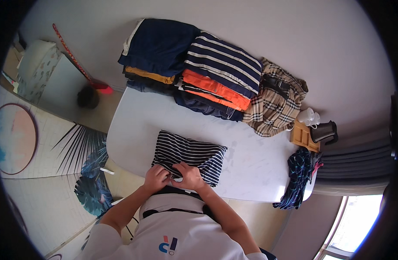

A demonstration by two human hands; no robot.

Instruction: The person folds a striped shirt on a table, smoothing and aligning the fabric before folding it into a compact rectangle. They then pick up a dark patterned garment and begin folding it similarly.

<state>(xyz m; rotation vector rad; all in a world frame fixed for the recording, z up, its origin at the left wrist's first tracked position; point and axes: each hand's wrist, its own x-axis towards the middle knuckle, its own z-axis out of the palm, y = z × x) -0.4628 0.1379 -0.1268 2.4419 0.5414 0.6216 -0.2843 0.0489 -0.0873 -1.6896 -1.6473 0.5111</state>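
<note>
A black-and-white striped garment [187,148] lies folded on the white table [260,162], close to its front edge. At the cloth's near edge, my left hand [157,178] has its fingers curled over the fabric. Just beside it, my right hand [189,177] grips the same edge, thumb underneath and fingers on top. The two thumbs almost meet between the hands. On the right, a corner of the cloth is turned in a diagonal fold, with its stripes running another way. My fingertips are partly hidden in the fabric.
Along the wall stand folded stacks topped by navy clothing [161,44] and a navy-and-white striped garment [225,61]. A plaid garment [272,104] adjoins them. Rightward are a wooden tray [302,136], white cups [308,116], a dark kettle [324,132] and a dark patterned cloth [296,178] overhanging the edge.
</note>
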